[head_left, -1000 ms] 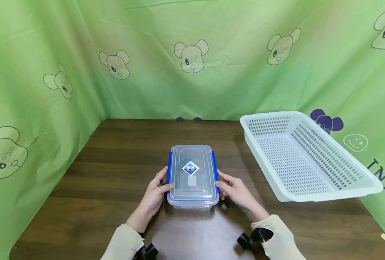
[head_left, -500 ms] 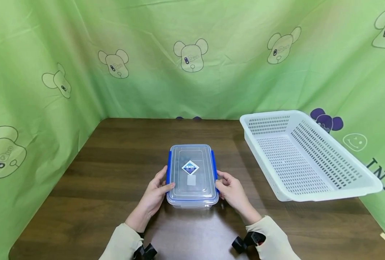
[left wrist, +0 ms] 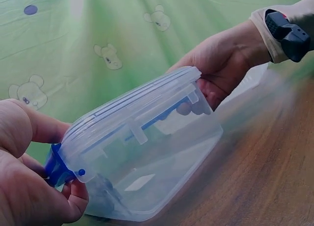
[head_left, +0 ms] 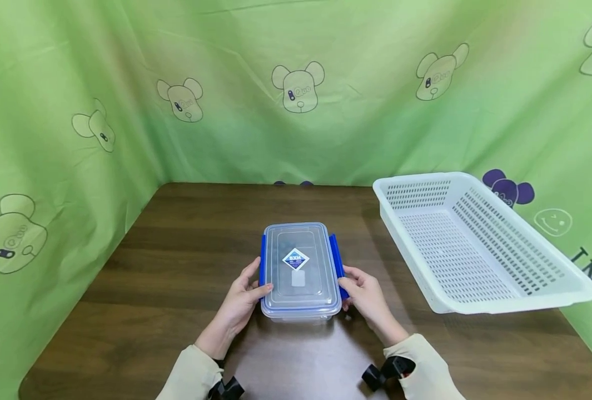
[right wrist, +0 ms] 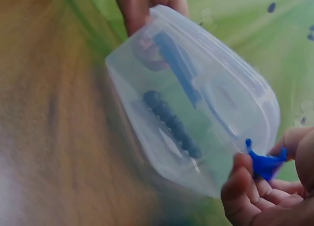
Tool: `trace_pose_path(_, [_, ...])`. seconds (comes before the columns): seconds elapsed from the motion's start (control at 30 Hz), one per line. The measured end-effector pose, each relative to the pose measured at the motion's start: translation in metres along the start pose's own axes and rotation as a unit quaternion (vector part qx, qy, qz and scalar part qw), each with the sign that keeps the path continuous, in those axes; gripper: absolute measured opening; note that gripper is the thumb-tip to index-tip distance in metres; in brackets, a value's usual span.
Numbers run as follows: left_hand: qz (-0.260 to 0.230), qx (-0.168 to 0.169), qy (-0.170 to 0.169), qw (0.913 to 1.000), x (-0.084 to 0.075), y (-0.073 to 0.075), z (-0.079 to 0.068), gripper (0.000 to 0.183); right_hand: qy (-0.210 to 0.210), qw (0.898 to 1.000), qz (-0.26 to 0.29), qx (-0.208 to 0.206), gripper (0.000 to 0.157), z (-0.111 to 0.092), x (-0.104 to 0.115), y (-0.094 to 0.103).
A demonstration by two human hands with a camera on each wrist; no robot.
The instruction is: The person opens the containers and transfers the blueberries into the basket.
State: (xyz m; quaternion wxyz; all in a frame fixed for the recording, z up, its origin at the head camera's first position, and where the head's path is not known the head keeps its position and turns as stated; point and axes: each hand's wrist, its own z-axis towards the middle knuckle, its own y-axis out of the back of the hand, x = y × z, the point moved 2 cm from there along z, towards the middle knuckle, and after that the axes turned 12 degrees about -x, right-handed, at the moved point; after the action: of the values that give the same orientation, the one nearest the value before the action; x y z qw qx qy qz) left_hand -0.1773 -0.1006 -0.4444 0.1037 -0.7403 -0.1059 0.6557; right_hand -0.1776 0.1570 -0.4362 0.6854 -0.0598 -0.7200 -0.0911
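Note:
A clear plastic food container (head_left: 301, 289) with a lid, a diamond label and blue side clips lies in front of me on the brown table (head_left: 185, 222). My left hand (head_left: 242, 297) grips its left side, thumb over the lid's edge and fingers by the left clip (left wrist: 59, 169). At the other side, my right hand (head_left: 366, 294) pinches the right blue clip (right wrist: 267, 164), which stands out from the lid's edge. Through the clear wall in the right wrist view shows a dark, bumpy, elongated shape (right wrist: 171, 123).
To the right stands a white perforated plastic basket (head_left: 416, 266), with its floor visible and holding nothing. Behind and beside the table hangs a green cloth (head_left: 225, 139) printed with bear heads. Black cameras are strapped at both wrists.
The right blue clip has swung outward from the lid, and my right hand has moved slightly right with it. My left hand keeps its grip. The whole head view has shifted a little.

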Motion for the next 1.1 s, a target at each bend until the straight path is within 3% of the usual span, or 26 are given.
trace_pose_path(0.2, [-0.002,0.0,0.004,1.0,0.001,-0.001,0.001,0.075,-0.052,0.995,0.049,0.072,0.05,0.008,-0.004,0.013])
trace_pose_path(0.37, [0.002,0.003,0.029,0.9996,-0.001,0.0,0.002,0.074,-0.096,0.98,0.101,0.144,0.055,0.014,-0.005,0.023])
trace_pose_path(0.57, [0.009,0.02,0.052,0.9984,0.0,0.003,0.001,0.074,-0.142,0.965,0.129,0.18,0.048,0.018,-0.013,0.031])
trace_pose_path(0.83, [0.015,0.041,0.027,0.9987,-0.002,0.007,0.006,0.069,-0.131,0.956,0.107,0.241,0.045,0.023,-0.018,0.034])
trace_pose_path(1.1, [0.089,0.046,0.029,0.9945,-0.007,0.013,0.009,0.069,-0.096,0.967,0.049,0.229,0.056,0.021,-0.008,0.044])
